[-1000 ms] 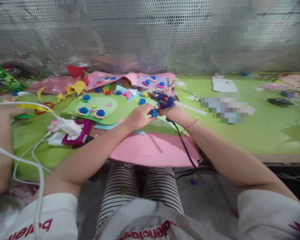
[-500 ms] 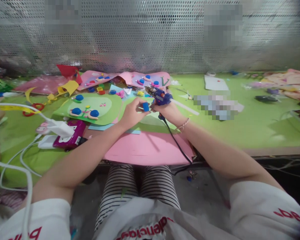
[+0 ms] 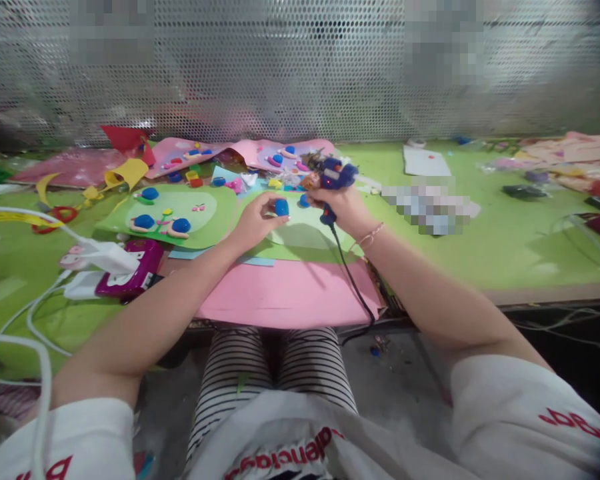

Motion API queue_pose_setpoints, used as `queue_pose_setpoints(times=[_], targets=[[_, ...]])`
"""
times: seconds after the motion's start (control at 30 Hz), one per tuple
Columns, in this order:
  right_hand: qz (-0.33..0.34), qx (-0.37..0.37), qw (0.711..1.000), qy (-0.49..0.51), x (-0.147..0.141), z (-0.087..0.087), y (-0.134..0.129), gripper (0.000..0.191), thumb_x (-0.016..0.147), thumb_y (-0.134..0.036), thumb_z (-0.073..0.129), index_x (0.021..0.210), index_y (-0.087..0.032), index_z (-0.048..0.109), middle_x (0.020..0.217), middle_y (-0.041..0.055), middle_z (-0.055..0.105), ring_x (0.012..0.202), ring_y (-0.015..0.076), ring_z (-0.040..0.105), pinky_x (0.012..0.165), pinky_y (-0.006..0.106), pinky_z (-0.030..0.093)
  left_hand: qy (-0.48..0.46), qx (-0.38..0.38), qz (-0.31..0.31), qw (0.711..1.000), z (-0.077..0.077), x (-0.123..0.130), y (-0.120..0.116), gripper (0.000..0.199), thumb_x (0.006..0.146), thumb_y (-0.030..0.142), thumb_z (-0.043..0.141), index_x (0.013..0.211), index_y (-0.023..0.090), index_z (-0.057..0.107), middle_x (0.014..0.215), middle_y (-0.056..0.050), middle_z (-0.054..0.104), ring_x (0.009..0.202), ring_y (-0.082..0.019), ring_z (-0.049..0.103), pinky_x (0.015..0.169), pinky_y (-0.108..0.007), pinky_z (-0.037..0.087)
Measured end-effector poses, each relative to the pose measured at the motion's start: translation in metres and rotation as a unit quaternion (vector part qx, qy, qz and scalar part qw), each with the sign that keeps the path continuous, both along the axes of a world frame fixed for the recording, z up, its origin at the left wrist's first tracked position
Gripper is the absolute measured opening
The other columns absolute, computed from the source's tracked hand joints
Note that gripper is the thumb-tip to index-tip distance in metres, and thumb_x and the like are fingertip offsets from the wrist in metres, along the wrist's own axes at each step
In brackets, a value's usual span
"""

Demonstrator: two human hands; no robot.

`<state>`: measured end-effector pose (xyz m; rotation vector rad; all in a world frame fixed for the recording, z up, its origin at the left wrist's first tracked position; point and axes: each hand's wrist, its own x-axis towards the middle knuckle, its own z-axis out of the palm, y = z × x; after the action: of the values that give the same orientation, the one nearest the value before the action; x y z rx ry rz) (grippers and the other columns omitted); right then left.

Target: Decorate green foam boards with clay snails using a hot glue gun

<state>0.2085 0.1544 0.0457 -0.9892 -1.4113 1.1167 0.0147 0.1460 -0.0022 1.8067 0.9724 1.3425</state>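
My left hand (image 3: 256, 223) pinches a small rounded blue piece (image 3: 282, 207) between thumb and fingers, above a green sheet (image 3: 260, 248) with a pale green oval. My right hand (image 3: 344, 205) is wrapped around a blue hot glue gun (image 3: 338, 175), its nozzle turned away to the upper left. A whitish glue stick (image 3: 367, 181) sticks out of its back, and a black cord (image 3: 350, 273) hangs from its handle. Another blue piece (image 3: 305, 201) shows at my right fingertips; whether they touch it I cannot tell.
To the left lies a finished-looking green sheet (image 3: 215, 207) with blue-shelled snails. Pink sheets (image 3: 260, 155) with similar snails lie behind. A purple power strip (image 3: 140, 260) with white plugs stands near my left forearm. Pink paper (image 3: 280, 293) covers the table's front edge.
The glue gun has tipped away from the blue piece in my left hand, and its back end has swung up. My hands have drawn slightly apart. A second blue piece has come into view.
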Motion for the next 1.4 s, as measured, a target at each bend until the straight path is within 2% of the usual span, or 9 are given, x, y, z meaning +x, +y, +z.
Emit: queue_pose_setpoints(times=[0.27,0.47,0.57,0.73,0.8,0.97,1.13,1.27,1.4], targets=[[-0.222,-0.073,0.943,0.237,0.046,-0.009,0.055,0.024,0.072,-0.01,0.06,0.059,-0.02,0.042,0.051,-0.006,0.045,0.043,0.0048,0.043,0.042,0.017,0.039,-0.147,-0.127,0.005,0.981,0.003,-0.003,0.005,0.037,0.071,0.04,0.073,0.089,0.019,0.049,0.082,-0.001,0.064,0.062,-0.009,0.061,0.062,-0.025,0.053],[-0.235,-0.114,0.905,0.337,0.052,-0.011,0.06,0.023,0.08,-0.011,0.056,0.062,-0.019,0.044,0.051,-0.0067,0.045,0.041,0.003,0.04,0.037,0.013,0.039,-0.239,-0.19,-0.029,0.952,0.014,0.0,-0.005,0.029,0.072,0.037,0.07,0.084,0.017,0.053,0.069,-0.001,0.064,0.055,-0.009,0.059,0.057,-0.021,0.049],[-0.23,-0.112,0.919,0.3,0.044,-0.007,0.051,0.022,0.074,-0.007,0.059,0.063,-0.02,0.045,0.052,-0.0065,0.047,0.04,0.0034,0.039,0.035,0.014,0.038,-0.264,-0.222,-0.042,0.938,0.018,0.001,-0.009,0.02,0.076,0.033,0.062,0.08,0.015,0.056,0.063,-0.001,0.062,0.052,-0.01,0.057,0.054,-0.021,0.046],[-0.089,-0.056,0.979,0.173,0.023,-0.002,0.024,0.015,0.066,-0.006,0.062,0.067,-0.017,0.051,0.057,-0.0051,0.05,0.043,0.0027,0.041,0.038,0.014,0.034,-0.311,-0.285,-0.044,0.906,0.022,0.004,-0.011,0.012,0.076,0.022,0.051,0.073,0.014,0.059,0.057,-0.002,0.059,0.05,-0.011,0.055,0.05,-0.021,0.043],[0.007,-0.057,0.991,0.121,0.016,-0.001,0.013,0.012,0.07,-0.018,0.066,0.073,-0.016,0.055,0.059,-0.0045,0.051,0.043,0.0032,0.041,0.038,0.016,0.033,-0.322,-0.3,-0.041,0.897,0.024,0.004,-0.012,0.012,0.076,0.021,0.05,0.072,0.014,0.059,0.056,-0.002,0.059,0.05,-0.01,0.054,0.049,-0.02,0.042],[0.153,-0.045,0.987,0.032,0.009,-0.002,-0.004,0.041,0.073,-0.054,0.068,0.078,-0.015,0.057,0.064,-0.0007,0.059,0.039,0.0043,0.04,0.035,0.02,0.029,-0.344,-0.328,-0.025,0.88,0.026,0.001,-0.01,0.016,0.08,0.025,0.052,0.073,0.013,0.059,0.059,-0.003,0.06,0.052,-0.01,0.055,0.054,-0.021,0.046],[0.178,0.0,0.983,-0.051,0.01,-0.007,-0.007,0.046,0.08,-0.057,0.061,0.073,-0.012,0.063,0.047,-0.0023,0.05,0.039,0.0061,0.041,0.038,0.021,0.03,-0.295,-0.266,-0.009,0.918,0.022,0.001,-0.008,0.021,0.072,0.025,0.07,0.078,0.016,0.052,0.077,-0.003,0.065,0.067,-0.012,0.063,0.071,-0.026,0.051],[0.167,0.002,0.983,-0.081,0.009,-0.012,-0.004,0.041,0.076,-0.052,0.066,0.068,-0.012,0.064,0.042,-0.0033,0.046,0.038,0.0071,0.041,0.039,0.022,0.031,-0.161,-0.157,0.095,0.97,0.015,0.0,-0.003,0.033,0.061,0.012,0.076,0.082,0.017,0.051,0.077,0.001,0.062,0.071,-0.012,0.062,0.073,-0.027,0.051],[0.153,-0.004,0.983,-0.106,0.008,-0.016,-0.001,0.034,0.075,-0.044,0.068,0.064,-0.012,0.063,0.04,-0.0037,0.045,0.037,0.0072,0.041,0.04,0.022,0.032,-0.015,-0.055,0.157,0.986,0.01,-0.007,0.004,0.039,0.058,0.009,0.076,0.087,0.018,0.052,0.082,0.001,0.063,0.077,-0.013,0.063,0.074,-0.027,0.051]])
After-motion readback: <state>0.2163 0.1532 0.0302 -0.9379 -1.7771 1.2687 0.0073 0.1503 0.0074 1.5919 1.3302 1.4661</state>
